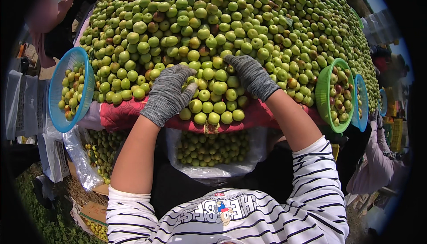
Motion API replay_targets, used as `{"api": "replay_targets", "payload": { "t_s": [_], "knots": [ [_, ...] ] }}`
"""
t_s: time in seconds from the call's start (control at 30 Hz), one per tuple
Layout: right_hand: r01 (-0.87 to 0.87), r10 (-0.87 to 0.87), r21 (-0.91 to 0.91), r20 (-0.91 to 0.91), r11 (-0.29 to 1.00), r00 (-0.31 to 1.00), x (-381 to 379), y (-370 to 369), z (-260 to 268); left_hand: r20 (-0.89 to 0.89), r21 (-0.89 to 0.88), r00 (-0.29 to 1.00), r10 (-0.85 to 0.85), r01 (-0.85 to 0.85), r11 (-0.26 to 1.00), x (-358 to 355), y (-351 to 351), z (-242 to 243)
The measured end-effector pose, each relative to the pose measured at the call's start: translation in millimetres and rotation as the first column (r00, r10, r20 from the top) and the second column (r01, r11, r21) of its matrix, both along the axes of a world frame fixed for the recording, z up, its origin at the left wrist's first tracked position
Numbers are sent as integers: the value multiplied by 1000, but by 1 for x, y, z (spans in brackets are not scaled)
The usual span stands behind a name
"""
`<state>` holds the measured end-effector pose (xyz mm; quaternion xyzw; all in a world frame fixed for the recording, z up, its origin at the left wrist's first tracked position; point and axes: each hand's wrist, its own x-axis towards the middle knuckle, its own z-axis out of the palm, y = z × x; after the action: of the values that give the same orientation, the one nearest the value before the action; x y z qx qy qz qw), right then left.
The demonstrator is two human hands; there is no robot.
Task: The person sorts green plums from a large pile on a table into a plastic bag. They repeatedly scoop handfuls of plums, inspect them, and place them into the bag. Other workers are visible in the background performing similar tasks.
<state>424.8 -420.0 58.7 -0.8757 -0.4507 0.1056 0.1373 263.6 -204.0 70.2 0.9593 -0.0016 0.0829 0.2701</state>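
A wide heap of green jujube-like fruits (pixel 200 13), some with reddish-brown patches, covers the surface before me. My left hand (pixel 171 92), in a grey knit glove, rests at the heap's near edge with thumb and fingers apart, touching fruits. My right hand (pixel 252 75), gloved alike, lies palm down with its curled fingertips against fruits; what is under the palm is hidden. Between the hands a cluster of fruits (pixel 213 93) reaches to the edge of a red patterned cloth (pixel 126 113). Below that edge sits a plastic-lined container (pixel 213 171) holding more fruits.
A blue basket (pixel 89 77) with fruits stands at the left, and a green basket (pixel 322 93) with redder fruits at the right, beside another blue basket (pixel 364 110). Lined crates (pixel 53 154) are at the lower left. Other people (pixel 377 164) are at both sides.
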Motion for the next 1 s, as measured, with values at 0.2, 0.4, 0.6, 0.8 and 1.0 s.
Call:
{"api": "replay_targets", "payload": {
  "t_s": [0.2,0.4,0.6,0.8,1.0],
  "knots": [
    [-233,222,-287,-71,929,973,20,-6,14,5,5,1000,-10,10,1000,16,0,-3],
    [-316,325,-174,25,933,946,31,-16,4,42,-25,999,-16,18,1000,33,-1,-6],
    [368,-402,442,-20,818,916,138,-56,21,44,-68,999,-29,31,997,44,2,-5],
    [577,-557,32,311,816,770,257,-92,1,60,-55,998,-34,37,998,48,3,-7],
    [538,-532,-263,98,801,841,275,-100,5,65,-74,997,-41,46,996,47,5,-7]
  ]
}}
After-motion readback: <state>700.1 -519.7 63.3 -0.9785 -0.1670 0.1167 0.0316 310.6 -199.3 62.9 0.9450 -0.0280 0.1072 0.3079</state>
